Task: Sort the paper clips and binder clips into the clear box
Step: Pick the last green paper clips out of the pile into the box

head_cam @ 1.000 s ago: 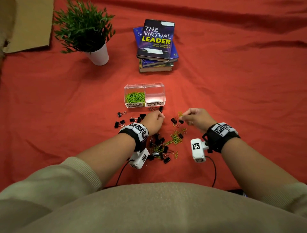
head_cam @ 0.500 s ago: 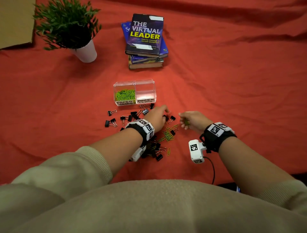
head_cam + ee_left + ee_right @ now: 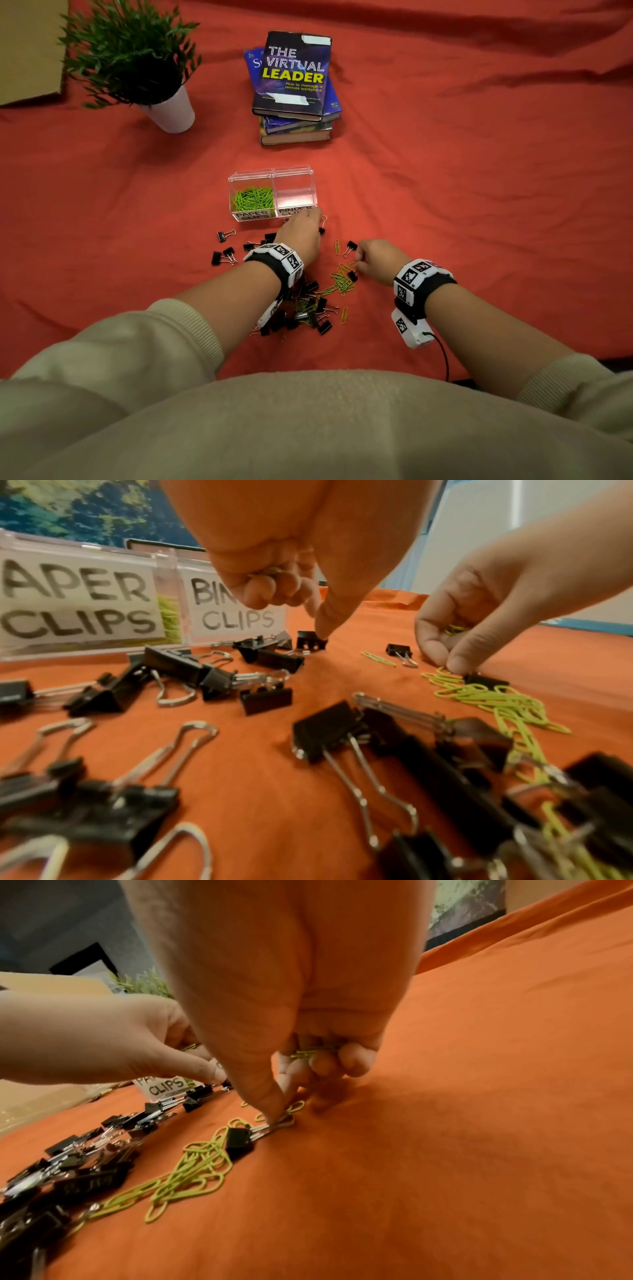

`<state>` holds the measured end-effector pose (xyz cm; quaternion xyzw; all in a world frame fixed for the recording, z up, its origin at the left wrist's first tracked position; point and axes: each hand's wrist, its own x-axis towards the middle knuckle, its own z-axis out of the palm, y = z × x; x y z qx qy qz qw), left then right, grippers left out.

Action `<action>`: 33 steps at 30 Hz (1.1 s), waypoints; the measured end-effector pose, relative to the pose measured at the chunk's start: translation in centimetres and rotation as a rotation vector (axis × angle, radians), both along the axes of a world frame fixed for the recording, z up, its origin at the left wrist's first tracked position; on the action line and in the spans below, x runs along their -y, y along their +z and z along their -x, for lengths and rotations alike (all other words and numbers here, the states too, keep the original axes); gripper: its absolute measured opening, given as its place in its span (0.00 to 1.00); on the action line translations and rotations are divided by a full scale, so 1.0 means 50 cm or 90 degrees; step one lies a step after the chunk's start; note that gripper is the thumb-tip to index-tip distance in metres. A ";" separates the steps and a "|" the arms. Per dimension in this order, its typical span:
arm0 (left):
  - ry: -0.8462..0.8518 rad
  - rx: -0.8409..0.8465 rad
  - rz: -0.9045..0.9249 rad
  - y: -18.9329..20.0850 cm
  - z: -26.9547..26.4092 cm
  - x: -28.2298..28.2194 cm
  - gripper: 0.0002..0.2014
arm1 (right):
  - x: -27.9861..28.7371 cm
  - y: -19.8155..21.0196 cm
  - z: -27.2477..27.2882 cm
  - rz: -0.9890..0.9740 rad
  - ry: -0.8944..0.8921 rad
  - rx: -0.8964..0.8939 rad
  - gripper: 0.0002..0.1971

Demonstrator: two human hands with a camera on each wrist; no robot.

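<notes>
Since a second ago the left hand point(image 3: 301, 236) has advanced to the clear box point(image 3: 272, 195), thumb on a binder clip point(image 3: 310, 642), fingers curled round paper clips. The right hand point(image 3: 378, 257), holding paper clips point(image 3: 313, 1051), has dropped to pinch from the loose pile point(image 3: 340, 279). Binder compartment empty; sorting continues.

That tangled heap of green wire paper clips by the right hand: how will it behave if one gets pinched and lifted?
The heap of green wire paper clips looks interlocked, so lifting one probably drags neighbours up in a chain. The loops are thin wire, likely very light and prone to sliding on the orange cloth. A small black binder clip lies among them and may snag.
</notes>
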<state>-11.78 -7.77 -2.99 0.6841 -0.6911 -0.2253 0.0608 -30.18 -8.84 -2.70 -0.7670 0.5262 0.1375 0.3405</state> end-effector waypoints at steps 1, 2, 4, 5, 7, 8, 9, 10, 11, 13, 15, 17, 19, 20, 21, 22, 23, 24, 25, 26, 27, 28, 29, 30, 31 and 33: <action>-0.022 -0.004 0.002 0.001 0.003 -0.002 0.11 | 0.000 0.001 -0.002 -0.006 0.010 -0.013 0.02; -0.054 -0.007 0.000 0.001 0.008 -0.004 0.10 | 0.000 0.003 -0.005 -0.012 0.017 -0.028 0.02; -0.125 0.000 -0.010 -0.002 0.020 -0.009 0.12 | 0.000 0.003 -0.008 -0.014 0.028 -0.052 0.02; -0.150 0.008 -0.021 -0.003 0.026 -0.010 0.13 | -0.001 0.003 -0.008 -0.011 0.031 -0.056 0.02; -0.168 0.022 -0.055 -0.003 0.035 -0.010 0.14 | -0.005 0.000 -0.006 -0.010 0.025 -0.051 0.03; -0.169 0.027 -0.065 -0.002 0.037 -0.009 0.14 | -0.008 -0.004 -0.004 -0.014 0.016 -0.041 0.03; -0.172 0.035 -0.065 -0.002 0.037 -0.008 0.13 | -0.011 -0.006 -0.001 -0.018 0.002 -0.025 0.04; -0.178 0.047 -0.058 -0.001 0.037 -0.007 0.12 | -0.013 -0.008 0.002 -0.020 -0.021 -0.005 0.04; -0.187 0.061 -0.051 -0.001 0.037 -0.005 0.10 | -0.014 -0.010 0.006 -0.021 -0.052 0.020 0.05; -0.202 0.083 -0.051 0.001 0.035 -0.005 0.09 | -0.009 -0.007 0.016 -0.021 -0.128 0.075 0.08; -0.211 0.107 -0.058 -0.002 0.035 -0.008 0.10 | 0.002 -0.005 0.028 -0.035 -0.215 0.146 0.06; -0.206 0.125 -0.072 -0.004 0.037 -0.012 0.12 | 0.009 0.001 0.037 -0.113 -0.326 0.251 0.04; -0.181 0.128 -0.098 -0.004 0.038 -0.014 0.14 | 0.015 0.006 0.039 -0.186 -0.393 0.320 0.11; -0.162 0.119 -0.116 -0.002 0.038 -0.014 0.14 | 0.016 0.009 0.037 -0.204 -0.398 0.323 0.13; -0.143 0.108 -0.135 0.000 0.038 -0.014 0.15 | 0.016 0.010 0.033 -0.218 -0.400 0.324 0.14; -0.132 0.100 -0.152 0.002 0.037 -0.014 0.15 | 0.014 0.012 0.028 -0.237 -0.412 0.331 0.15; -0.127 0.095 -0.163 0.003 0.037 -0.014 0.15 | 0.011 0.014 0.021 -0.268 -0.440 0.354 0.15; -0.125 0.089 -0.169 0.004 0.036 -0.016 0.15 | 0.008 0.014 0.015 -0.302 -0.478 0.384 0.15; -0.118 0.074 -0.171 0.004 0.034 -0.017 0.15 | 0.005 0.014 0.009 -0.332 -0.513 0.414 0.15; -0.107 0.046 -0.173 0.005 0.031 -0.019 0.14 | 0.002 0.013 0.004 -0.358 -0.544 0.438 0.15; -0.094 0.004 -0.176 0.007 0.028 -0.022 0.12 | -0.001 0.012 0.000 -0.387 -0.567 0.459 0.16; -0.077 -0.049 -0.178 0.009 0.023 -0.026 0.09 | -0.003 0.012 -0.001 -0.419 -0.580 0.477 0.15; -0.053 -0.104 -0.177 0.011 0.018 -0.031 0.06 | -0.005 0.013 -0.002 -0.450 -0.587 0.492 0.15; -0.026 -0.152 -0.176 0.015 0.012 -0.036 0.03 | -0.005 0.016 -0.002 -0.475 -0.588 0.504 0.14; -0.001 -0.192 -0.175 0.018 0.007 -0.041 0.02 | -0.005 0.019 -0.003 -0.495 -0.584 0.513 0.14; 0.034 -0.244 -0.187 0.026 -0.001 -0.051 0.04 | -0.001 0.024 -0.005 -0.505 -0.559 0.507 0.13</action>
